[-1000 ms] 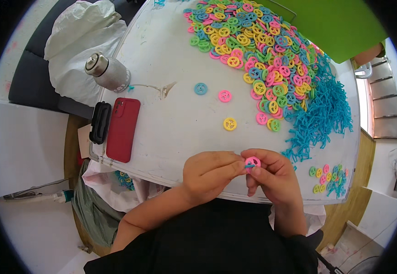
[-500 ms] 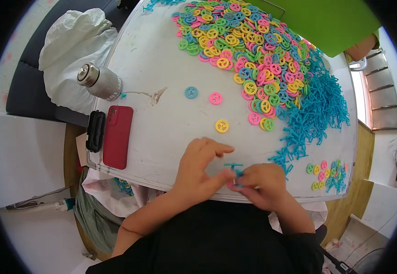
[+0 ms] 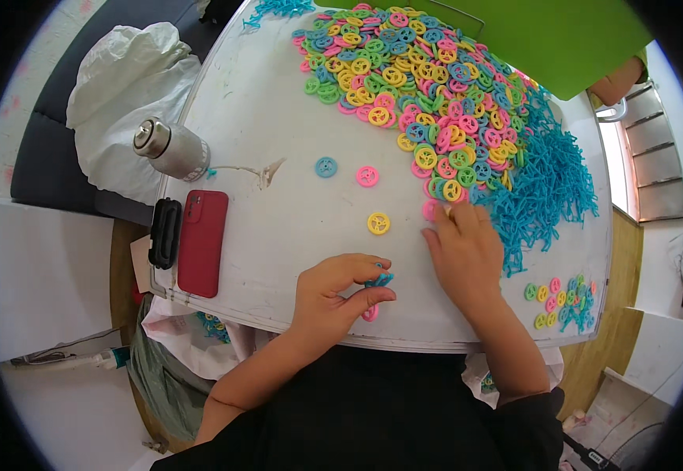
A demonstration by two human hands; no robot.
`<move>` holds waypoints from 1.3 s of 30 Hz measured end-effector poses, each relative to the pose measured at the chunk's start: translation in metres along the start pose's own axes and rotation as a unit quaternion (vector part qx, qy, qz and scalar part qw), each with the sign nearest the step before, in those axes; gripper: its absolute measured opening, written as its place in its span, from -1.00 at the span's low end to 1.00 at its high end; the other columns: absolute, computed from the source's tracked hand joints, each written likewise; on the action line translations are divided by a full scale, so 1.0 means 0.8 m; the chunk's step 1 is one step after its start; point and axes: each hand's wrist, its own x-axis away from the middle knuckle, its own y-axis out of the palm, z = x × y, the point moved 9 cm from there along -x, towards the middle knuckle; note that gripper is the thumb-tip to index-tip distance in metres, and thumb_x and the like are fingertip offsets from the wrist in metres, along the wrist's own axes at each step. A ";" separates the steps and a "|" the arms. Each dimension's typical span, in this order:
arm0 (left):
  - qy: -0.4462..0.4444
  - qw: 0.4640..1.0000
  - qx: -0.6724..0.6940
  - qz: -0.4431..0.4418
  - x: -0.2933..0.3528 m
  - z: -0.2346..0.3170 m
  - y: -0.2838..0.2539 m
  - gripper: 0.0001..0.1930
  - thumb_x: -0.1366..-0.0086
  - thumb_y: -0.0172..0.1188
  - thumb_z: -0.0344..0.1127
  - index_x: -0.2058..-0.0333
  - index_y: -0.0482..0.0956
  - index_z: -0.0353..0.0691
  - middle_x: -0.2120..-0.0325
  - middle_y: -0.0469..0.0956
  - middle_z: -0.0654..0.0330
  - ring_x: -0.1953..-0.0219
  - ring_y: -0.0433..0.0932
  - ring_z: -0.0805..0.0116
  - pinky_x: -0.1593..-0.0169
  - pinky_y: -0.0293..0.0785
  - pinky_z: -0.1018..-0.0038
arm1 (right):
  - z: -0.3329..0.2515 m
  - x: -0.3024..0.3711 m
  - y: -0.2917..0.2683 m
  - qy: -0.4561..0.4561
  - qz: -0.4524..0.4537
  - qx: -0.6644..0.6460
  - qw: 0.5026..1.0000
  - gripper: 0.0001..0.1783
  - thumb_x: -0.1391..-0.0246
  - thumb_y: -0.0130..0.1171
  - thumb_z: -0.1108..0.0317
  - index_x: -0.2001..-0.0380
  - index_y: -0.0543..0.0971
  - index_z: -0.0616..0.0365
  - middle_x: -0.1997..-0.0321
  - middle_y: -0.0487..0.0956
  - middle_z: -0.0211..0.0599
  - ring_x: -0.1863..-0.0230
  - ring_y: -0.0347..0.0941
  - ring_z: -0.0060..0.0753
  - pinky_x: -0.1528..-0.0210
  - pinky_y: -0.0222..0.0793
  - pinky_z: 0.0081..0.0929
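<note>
the left hand [image 3: 327, 297] pinches a pink wheel with a blue stick [image 3: 374, 292]. the right hand [image 3: 465, 250] lies open, fingertips touching a pink wheel [image 3: 432, 209] on the table [image 3: 278, 228].

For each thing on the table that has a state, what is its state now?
left hand: closed on a blue clip, with a pink disc under the fingers
right hand: open, fingertips on a pink wheel
red phone: lying face down
metal can: lying on its side
heap of discs: loose, unsorted
yellow disc: lying flat, alone
</note>
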 end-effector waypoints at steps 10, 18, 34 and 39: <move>-0.189 0.976 0.106 -0.025 0.004 -0.037 0.005 -0.73 -0.32 0.23 -0.57 0.01 0.64 -0.32 0.18 0.67 0.19 0.41 0.48 0.67 0.40 0.40 0.68 | -0.030 0.015 0.014 -0.078 -0.025 -0.068 0.994 -0.65 0.14 0.34 0.51 0.19 0.62 0.23 0.25 0.54 -0.17 0.26 0.54 -0.10 0.22 0.50 -0.30; -0.114 0.986 0.116 0.024 0.006 -0.023 0.000 -0.77 -0.32 0.22 -0.59 0.06 0.63 -0.32 0.08 0.65 0.11 0.31 0.55 0.58 0.30 0.49 0.62 | -0.004 0.030 0.034 0.203 -0.190 -0.633 0.722 -0.85 -0.21 0.24 0.47 0.17 0.60 0.26 0.19 0.63 -0.29 0.12 0.58 -0.47 0.10 0.56 -0.45; 0.273 0.903 -0.327 0.047 0.016 0.060 0.023 -0.69 -0.01 0.44 -0.54 0.21 0.65 -0.26 0.12 0.67 -0.01 0.23 0.67 0.13 0.23 0.59 0.40 | -0.026 0.061 0.056 0.331 -0.057 -0.772 0.540 -0.88 -0.31 0.18 0.38 0.21 0.49 0.19 0.24 0.61 -0.32 0.25 0.59 -0.50 0.18 0.65 -0.39; 0.200 0.933 -0.294 0.064 0.016 0.046 0.017 -0.70 -0.03 0.46 -0.52 0.22 0.66 -0.23 0.13 0.67 0.04 0.26 0.67 0.13 0.20 0.58 0.41 | -0.027 0.061 0.048 0.297 -0.067 -0.731 0.611 -0.86 -0.32 0.16 0.39 0.14 0.48 0.20 0.25 0.59 -0.35 0.24 0.57 -0.54 0.19 0.63 -0.46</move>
